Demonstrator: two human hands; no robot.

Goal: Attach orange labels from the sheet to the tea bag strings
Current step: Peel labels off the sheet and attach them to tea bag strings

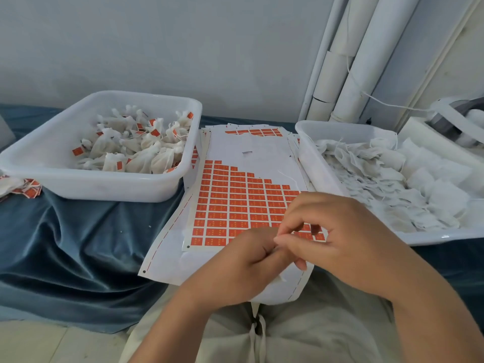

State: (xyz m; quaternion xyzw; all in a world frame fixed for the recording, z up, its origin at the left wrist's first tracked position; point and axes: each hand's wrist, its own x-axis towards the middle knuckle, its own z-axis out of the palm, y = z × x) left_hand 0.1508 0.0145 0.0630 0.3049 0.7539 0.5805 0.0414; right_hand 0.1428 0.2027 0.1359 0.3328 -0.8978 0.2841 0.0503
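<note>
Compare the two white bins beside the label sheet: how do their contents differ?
The left bin holds labelled bags: plump, tied pouches with orange labels; the right bin holds unlabelled bags showing no orange. The labelled bags sit heaped; the unlabelled bags lie flatter, in layers. Both bins are white plastic on the blue cloth.

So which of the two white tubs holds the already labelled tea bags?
The left tub: orange labels show among its tea bags. The right tub holds only plain white bags, no orange.

Fingers (298, 224) together over label sheet (235, 200)
</note>
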